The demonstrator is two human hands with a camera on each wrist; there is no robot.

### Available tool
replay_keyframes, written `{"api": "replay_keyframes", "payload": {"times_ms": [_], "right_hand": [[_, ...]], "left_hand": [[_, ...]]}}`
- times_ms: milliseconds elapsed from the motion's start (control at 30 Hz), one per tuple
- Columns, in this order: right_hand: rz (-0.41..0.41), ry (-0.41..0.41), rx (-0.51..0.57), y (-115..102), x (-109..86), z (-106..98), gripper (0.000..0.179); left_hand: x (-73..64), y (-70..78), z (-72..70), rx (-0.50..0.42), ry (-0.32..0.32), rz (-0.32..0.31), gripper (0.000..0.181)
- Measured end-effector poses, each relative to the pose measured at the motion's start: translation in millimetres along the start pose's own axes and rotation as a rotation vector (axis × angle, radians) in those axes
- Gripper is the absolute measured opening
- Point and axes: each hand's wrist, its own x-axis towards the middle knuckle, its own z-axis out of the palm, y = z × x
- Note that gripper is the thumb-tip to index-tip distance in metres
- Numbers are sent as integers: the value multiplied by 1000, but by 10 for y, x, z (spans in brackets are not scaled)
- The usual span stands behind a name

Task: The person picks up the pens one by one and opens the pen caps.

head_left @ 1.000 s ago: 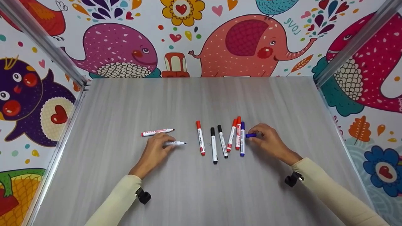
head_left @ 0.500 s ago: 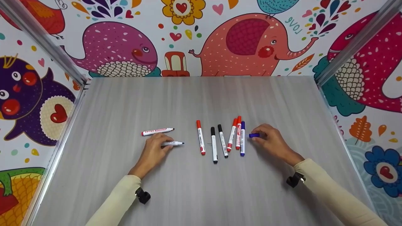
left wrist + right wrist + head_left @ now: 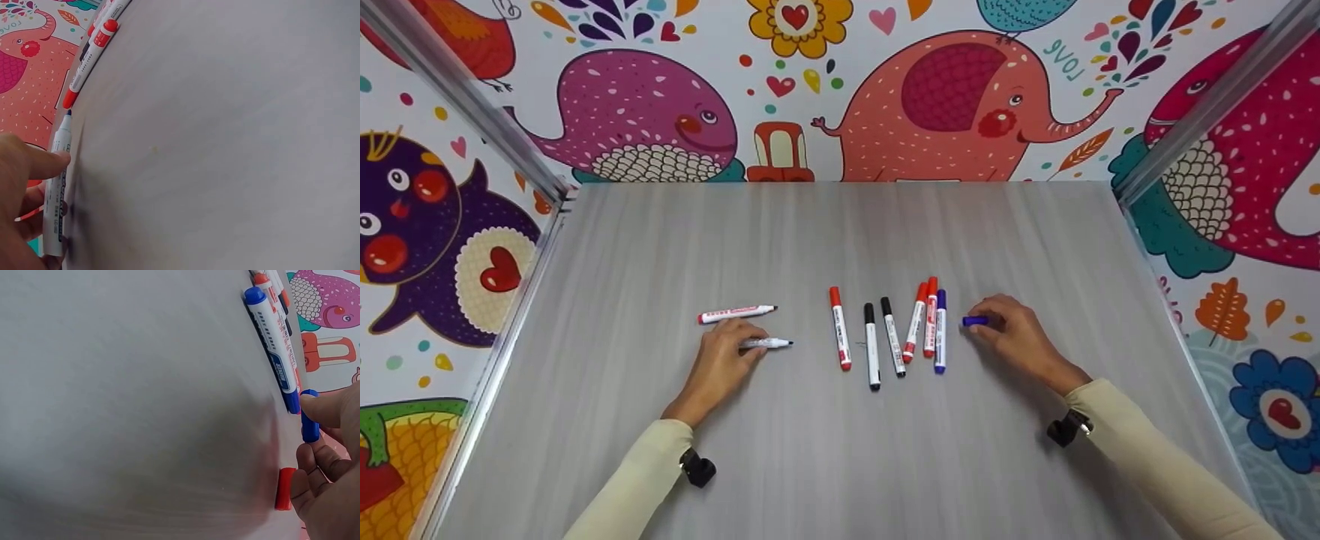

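My left hand pinches an uncapped marker with a white barrel, its dark blue tip pointing right in the head view. Just beyond that hand lies another uncapped marker, white with red print and a dark tip. Between thumb and finger, my right hand pinches a blue marker cap. A red cap is beside the lower fingers in the right wrist view; whether they touch it I cannot tell. In the head view the right hand hides it. Nearest the right hand lies a capped blue marker.
Capped markers lie in a loose row between the hands: a red marker on the left, two black ones, and two red ones beside the blue. A printed wall and metal posts border the grey table.
My left hand has drawn slightly left with the uncapped marker. The right hand has shifted a little right with the blue cap, widening its gap from the capped blue marker.
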Motion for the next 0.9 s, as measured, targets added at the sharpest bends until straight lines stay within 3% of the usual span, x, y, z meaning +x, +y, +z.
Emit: {"api": "replay_keyframes", "payload": {"times_ms": [200, 533, 900], "right_hand": [[-4, 28, 3, 58, -3, -12, 21], [25, 51, -28, 152, -18, -65, 23], [35, 104, -40, 250, -39, -126, 21]], "left_hand": [[-19, -148, 52, -5, 73, 71, 24], [-21, -99, -40, 64, 17, -48, 22], [-32, -161, -89, 58, 50, -60, 20]]}}
